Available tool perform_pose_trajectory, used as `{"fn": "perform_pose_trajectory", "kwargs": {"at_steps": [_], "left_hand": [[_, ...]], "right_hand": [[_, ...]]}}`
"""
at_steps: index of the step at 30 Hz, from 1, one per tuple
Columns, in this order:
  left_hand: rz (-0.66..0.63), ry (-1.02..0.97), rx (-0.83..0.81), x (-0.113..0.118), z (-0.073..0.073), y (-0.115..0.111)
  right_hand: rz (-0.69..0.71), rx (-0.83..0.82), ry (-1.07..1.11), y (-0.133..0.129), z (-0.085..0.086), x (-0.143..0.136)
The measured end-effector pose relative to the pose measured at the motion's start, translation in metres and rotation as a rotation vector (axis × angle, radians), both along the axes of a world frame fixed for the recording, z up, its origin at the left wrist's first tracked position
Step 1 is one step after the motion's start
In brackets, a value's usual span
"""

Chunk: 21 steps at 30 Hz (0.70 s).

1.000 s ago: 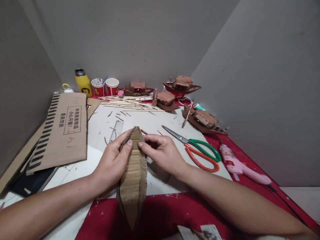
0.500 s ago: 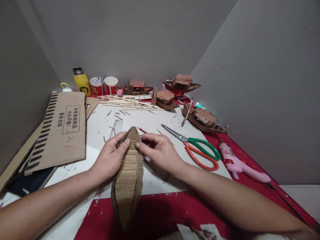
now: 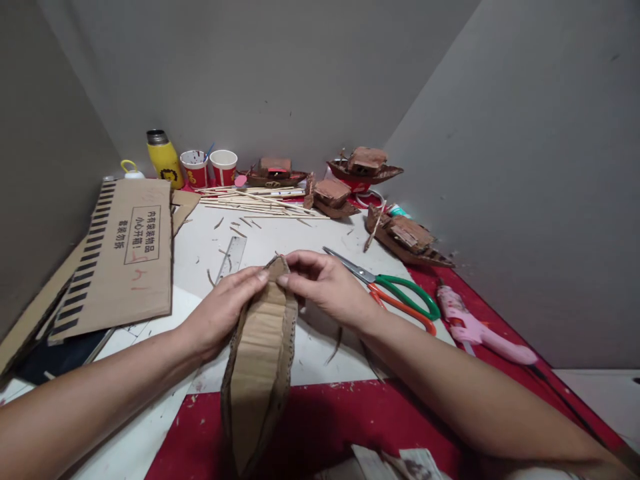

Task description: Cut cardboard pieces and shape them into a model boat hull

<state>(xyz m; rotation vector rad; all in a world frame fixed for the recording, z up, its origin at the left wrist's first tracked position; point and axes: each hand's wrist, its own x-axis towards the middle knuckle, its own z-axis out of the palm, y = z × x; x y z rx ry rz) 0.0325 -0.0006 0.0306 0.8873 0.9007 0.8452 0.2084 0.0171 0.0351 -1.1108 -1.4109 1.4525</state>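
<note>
A long cardboard boat hull (image 3: pixel 257 360), pointed at both ends with raised side walls, is held up above the table, its inside facing me. My left hand (image 3: pixel 227 307) grips the left wall near the far tip, thumb on the inside. On the right side of that same tip, my right hand (image 3: pixel 325 283) pinches the wall between thumb and fingers. Part of the fingers is hidden behind the cardboard. A clear ruler (image 3: pixel 231 257) lies on the white sheet just beyond my left hand. Scissors (image 3: pixel 385 287) with green and orange handles lie right of my right hand.
A pink glue gun (image 3: pixel 485 330) rests on the red cloth (image 3: pixel 350 427) at right. Finished model boats (image 3: pixel 410 240) stand along the back and right. Thin sticks (image 3: pixel 260 202), paper cups (image 3: pixel 223 168) and a yellow bottle (image 3: pixel 165 160) are behind. Printed cardboard (image 3: pixel 120 267) lies left.
The hull's far tip has shifted slightly right, and its near end now reaches lower. Both hands have moved a little right with it, the right one now covering part of the scissors.
</note>
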Motion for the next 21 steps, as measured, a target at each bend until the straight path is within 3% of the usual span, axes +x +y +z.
{"fn": "perform_pose_trajectory", "kwargs": {"at_steps": [2, 4, 8, 14, 21], "left_hand": [[0.016, -0.155, -0.132, 0.0, -0.001, 0.002], [-0.051, -0.269, -0.268, -0.001, -0.001, 0.003], [-0.209, -0.315, -0.412, -0.004, 0.002, 0.002], [-0.126, -0.266, -0.362, -0.006, 0.003, -0.002], [0.013, -0.065, -0.237, -0.002, 0.0, -0.008]], "right_hand": [[-0.073, 0.018, 0.024, 0.002, 0.003, 0.003], [-0.147, 0.075, 0.028, 0.004, 0.004, 0.004], [-0.153, 0.104, 0.023, 0.004, 0.004, 0.004], [0.082, 0.13, -0.095, -0.003, 0.008, 0.003], [0.114, 0.145, -0.133, -0.006, 0.01, 0.002]]}}
